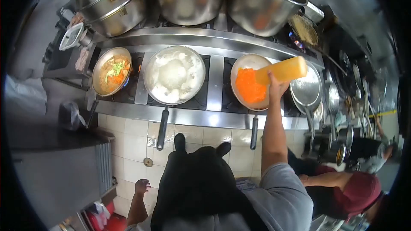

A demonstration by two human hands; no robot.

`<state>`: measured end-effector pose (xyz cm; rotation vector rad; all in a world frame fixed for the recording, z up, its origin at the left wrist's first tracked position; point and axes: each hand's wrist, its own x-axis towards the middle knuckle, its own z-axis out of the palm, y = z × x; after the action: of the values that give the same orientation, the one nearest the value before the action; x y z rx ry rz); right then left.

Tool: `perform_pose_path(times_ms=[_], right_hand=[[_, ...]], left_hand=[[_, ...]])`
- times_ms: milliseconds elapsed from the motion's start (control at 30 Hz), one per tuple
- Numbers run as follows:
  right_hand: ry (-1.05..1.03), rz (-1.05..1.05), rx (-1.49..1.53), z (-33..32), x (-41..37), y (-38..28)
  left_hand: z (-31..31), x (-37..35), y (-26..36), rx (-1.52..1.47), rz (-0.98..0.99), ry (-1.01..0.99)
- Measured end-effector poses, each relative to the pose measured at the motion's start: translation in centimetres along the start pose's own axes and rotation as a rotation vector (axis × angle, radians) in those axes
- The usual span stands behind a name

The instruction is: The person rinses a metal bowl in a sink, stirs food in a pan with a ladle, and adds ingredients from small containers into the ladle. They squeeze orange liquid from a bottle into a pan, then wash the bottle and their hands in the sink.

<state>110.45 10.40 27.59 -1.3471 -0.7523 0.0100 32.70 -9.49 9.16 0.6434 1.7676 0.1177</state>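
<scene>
My right hand is wrapped round a yellow-orange bottle, tilted nearly level over the right pan. Its left end is above the bright orange food in that pan. My left hand hangs low over the floor at the lower left, away from the stove, with its fingers curled; what they hold, if anything, is too small to tell. The middle pan contains white, bubbling contents. In the left pan lies food with green and orange pieces.
Large steel pots stand behind the pans. Black pan handles stick out past the stove's front edge. An upturned-looking steel pan lies right of the bottle. A person in a maroon cap is at the lower right.
</scene>
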Motion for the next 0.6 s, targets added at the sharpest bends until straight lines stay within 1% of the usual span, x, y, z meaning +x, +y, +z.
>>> perform_pose_path(times_ms=[67,100,167,200,267,333,400,433,467,533,600], right_hand=[[0.146,0.069,0.055,0.2,1.1,-1.9],[0.166,0.061,0.046,0.0,1.8,-2.5],[0.282,0.160,0.346,-0.5,2.8,-3.9],[0.300,0.153,0.339,-0.6,3.0,-4.7],[0.430,0.153,0.366,-1.1,3.7,-6.9],[0.438,0.121,0.360,-1.4,4.4,-9.0],[0.347,0.032,0.211,-1.7,5.0,-11.0],[0.295,0.024,0.126,-1.7,4.8,-12.1],[0.296,0.026,0.130,-1.8,3.7,-11.3],[0.206,-0.101,-0.337,-1.6,1.6,-7.5],[0.249,0.107,-0.407,0.5,-2.9,-0.7]], left_hand=[[-3.9,2.3,2.2,0.139,-0.073,-0.063],[-5.6,3.2,3.2,0.157,-0.062,-0.073],[-8.5,4.4,4.8,0.167,-0.055,0.036],[-9.4,4.8,5.6,0.184,-0.046,0.028],[-10.8,5.5,7.7,0.149,-0.015,0.080],[-11.0,5.8,9.5,0.158,-0.012,0.065],[-10.3,5.4,10.6,0.165,0.004,0.067],[-9.9,5.1,10.7,0.164,0.004,0.072],[-9.3,5.0,10.8,0.175,0.027,0.060],[-7.0,5.1,10.7,0.183,0.058,0.051],[-6.3,5.1,9.6,0.300,0.273,-0.043]])
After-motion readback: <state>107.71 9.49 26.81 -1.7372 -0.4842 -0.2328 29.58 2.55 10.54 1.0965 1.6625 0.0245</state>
